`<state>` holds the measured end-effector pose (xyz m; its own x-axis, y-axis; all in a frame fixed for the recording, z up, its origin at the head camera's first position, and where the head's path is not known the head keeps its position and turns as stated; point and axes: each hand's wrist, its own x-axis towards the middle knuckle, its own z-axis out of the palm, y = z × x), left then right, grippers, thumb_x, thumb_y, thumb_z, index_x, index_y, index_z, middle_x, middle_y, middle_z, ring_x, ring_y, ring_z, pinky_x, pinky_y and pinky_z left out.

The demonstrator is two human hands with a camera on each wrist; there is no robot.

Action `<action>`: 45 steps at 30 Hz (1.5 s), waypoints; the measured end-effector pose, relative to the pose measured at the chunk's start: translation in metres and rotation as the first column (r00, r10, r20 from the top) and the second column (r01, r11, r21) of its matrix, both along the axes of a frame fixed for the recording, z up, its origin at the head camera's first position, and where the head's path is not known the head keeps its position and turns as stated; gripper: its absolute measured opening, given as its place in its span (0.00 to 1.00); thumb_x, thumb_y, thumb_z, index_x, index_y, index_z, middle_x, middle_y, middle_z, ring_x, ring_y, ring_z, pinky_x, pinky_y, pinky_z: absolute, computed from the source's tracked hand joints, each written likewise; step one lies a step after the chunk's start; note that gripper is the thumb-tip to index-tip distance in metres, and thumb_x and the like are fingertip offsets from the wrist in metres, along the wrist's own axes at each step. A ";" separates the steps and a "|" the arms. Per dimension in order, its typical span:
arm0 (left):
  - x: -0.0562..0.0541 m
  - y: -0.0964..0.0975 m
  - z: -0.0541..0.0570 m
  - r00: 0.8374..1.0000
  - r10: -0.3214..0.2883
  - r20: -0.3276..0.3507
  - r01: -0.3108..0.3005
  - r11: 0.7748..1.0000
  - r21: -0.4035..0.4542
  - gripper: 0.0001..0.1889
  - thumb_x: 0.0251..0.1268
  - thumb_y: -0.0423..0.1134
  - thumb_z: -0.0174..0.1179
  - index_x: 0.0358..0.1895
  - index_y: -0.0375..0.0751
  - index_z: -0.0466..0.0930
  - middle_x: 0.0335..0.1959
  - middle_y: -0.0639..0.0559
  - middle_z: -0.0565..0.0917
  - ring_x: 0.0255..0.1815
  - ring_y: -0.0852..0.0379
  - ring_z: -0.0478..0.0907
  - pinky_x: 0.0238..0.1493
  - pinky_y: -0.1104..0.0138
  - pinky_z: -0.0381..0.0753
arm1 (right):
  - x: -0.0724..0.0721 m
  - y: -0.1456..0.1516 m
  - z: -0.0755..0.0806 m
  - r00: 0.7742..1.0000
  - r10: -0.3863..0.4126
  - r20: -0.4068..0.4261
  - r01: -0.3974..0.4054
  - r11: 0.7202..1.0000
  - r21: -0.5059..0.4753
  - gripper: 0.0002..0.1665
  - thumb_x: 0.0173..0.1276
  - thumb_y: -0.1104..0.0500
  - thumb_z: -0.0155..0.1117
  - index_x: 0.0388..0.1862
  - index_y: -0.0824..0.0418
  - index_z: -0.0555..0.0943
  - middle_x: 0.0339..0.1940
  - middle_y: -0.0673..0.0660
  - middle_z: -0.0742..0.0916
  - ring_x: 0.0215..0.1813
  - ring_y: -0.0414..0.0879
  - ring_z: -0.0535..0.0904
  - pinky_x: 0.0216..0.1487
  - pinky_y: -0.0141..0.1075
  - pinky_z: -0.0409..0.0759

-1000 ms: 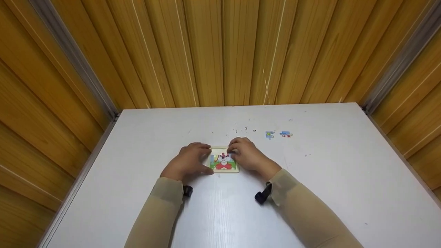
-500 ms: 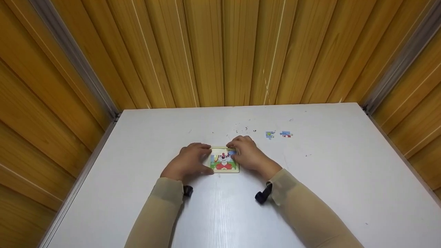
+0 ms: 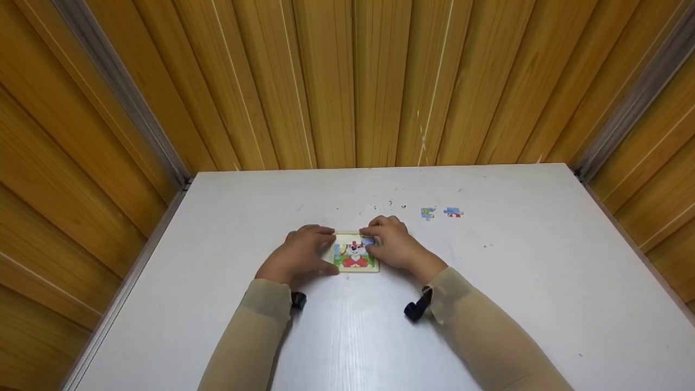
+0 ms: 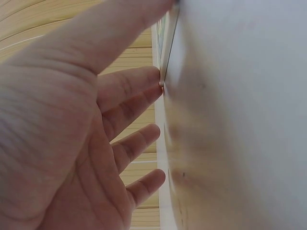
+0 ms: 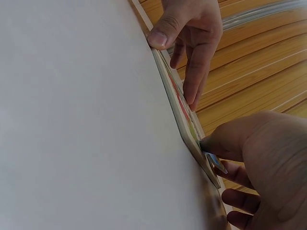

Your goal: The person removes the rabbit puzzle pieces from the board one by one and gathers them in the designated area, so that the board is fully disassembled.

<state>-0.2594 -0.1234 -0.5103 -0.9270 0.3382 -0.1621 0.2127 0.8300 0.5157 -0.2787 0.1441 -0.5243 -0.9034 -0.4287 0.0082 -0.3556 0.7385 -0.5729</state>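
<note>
I see white counter (image 3: 347, 336) below. Left hand (image 3: 301, 251), spread wide, grips the puzzle tray (image 3: 346, 239) lying between the hands; right hand (image 3: 395, 243) pinches a tilted blue piece (image 5: 218, 164) at its far right corner. Two loose pieces (image 3: 453, 212) ahead-right of right hand.

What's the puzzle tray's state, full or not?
Not full: the puzzle tray shows a pale bare patch, and two puzzle pieces lie outside it.

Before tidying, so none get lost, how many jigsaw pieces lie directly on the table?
2 beyond the right hand: blue-green piece, left; blue-red piece, right; others may be hidden.
</note>
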 end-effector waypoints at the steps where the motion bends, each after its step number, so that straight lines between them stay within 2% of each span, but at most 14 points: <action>1: 0.000 0.000 0.000 1.000 -0.002 0.000 0.002 1.000 -0.003 0.43 0.57 0.49 0.89 0.78 0.50 0.84 0.85 0.55 0.78 0.93 0.44 0.63 0.93 0.41 0.62 | 0.000 0.000 0.000 1.000 -0.002 0.001 0.002 1.000 -0.001 0.27 0.79 0.55 0.73 0.75 0.55 0.87 0.70 0.59 0.85 0.73 0.59 0.75 0.81 0.60 0.73; 14: -0.001 -0.001 0.000 0.999 -0.028 -0.017 0.028 1.000 -0.012 0.43 0.58 0.50 0.89 0.78 0.48 0.84 0.85 0.54 0.78 0.92 0.43 0.64 0.94 0.41 0.61 | 0.000 0.001 -0.001 0.999 -0.029 -0.021 0.030 0.999 0.024 0.28 0.77 0.50 0.74 0.73 0.54 0.89 0.67 0.59 0.86 0.68 0.58 0.74 0.74 0.57 0.75; 20: -0.002 -0.002 -0.001 0.998 -0.049 -0.029 0.049 0.999 -0.006 0.43 0.58 0.49 0.89 0.77 0.45 0.84 0.85 0.52 0.78 0.92 0.44 0.64 0.93 0.42 0.61 | -0.002 0.002 -0.001 0.998 -0.033 -0.049 0.034 0.999 0.012 0.29 0.74 0.50 0.74 0.72 0.57 0.89 0.66 0.59 0.87 0.68 0.58 0.76 0.77 0.59 0.74; 24: -0.004 -0.003 -0.001 0.997 -0.065 -0.041 0.064 0.998 -0.013 0.41 0.58 0.49 0.89 0.76 0.46 0.85 0.84 0.52 0.79 0.91 0.43 0.66 0.93 0.41 0.62 | -0.006 0.002 0.001 0.998 -0.050 -0.042 0.048 0.998 -0.040 0.28 0.74 0.50 0.76 0.71 0.57 0.89 0.67 0.58 0.89 0.69 0.58 0.78 0.79 0.57 0.76; 29: -0.005 -0.002 0.000 0.997 -0.064 -0.036 0.064 0.998 -0.014 0.41 0.58 0.50 0.89 0.76 0.47 0.86 0.84 0.52 0.79 0.91 0.43 0.66 0.93 0.41 0.62 | -0.010 0.006 0.007 0.997 -0.074 -0.030 0.070 0.989 -0.133 0.21 0.74 0.53 0.76 0.63 0.57 0.92 0.66 0.56 0.92 0.70 0.56 0.80 0.78 0.55 0.81; 35: 0.001 -0.005 0.001 1.000 -0.006 0.000 0.006 1.000 -0.019 0.41 0.58 0.48 0.89 0.77 0.48 0.85 0.85 0.55 0.78 0.93 0.43 0.63 0.93 0.42 0.62 | -0.016 0.017 0.018 0.992 -0.105 -0.065 0.086 0.966 -0.246 0.17 0.74 0.56 0.75 0.59 0.58 0.93 0.64 0.57 0.93 0.68 0.58 0.82 0.75 0.57 0.82; 39: 0.005 -0.003 0.000 1.000 0.010 0.003 -0.010 1.000 -0.004 0.42 0.56 0.48 0.90 0.77 0.49 0.86 0.85 0.56 0.78 0.93 0.43 0.62 0.93 0.42 0.63 | -0.018 0.031 0.023 0.989 -0.142 -0.043 0.124 0.950 -0.288 0.16 0.75 0.57 0.77 0.59 0.58 0.94 0.66 0.58 0.92 0.69 0.61 0.83 0.75 0.59 0.82; 45: 0.006 0.002 -0.004 1.000 -0.018 -0.010 0.019 1.000 0.018 0.43 0.55 0.48 0.90 0.77 0.48 0.85 0.85 0.55 0.79 0.93 0.43 0.62 0.94 0.42 0.61 | -0.017 0.068 0.025 0.985 -0.168 -0.047 0.147 0.945 -0.294 0.17 0.76 0.58 0.75 0.61 0.61 0.93 0.67 0.62 0.91 0.70 0.63 0.84 0.78 0.64 0.80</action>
<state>-0.2532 -0.1216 -0.5147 -0.9221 0.3581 -0.1468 0.2329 0.8164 0.5284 -0.2955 0.2123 -0.4992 -0.9519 -0.2510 0.1759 -0.2951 0.5955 -0.7472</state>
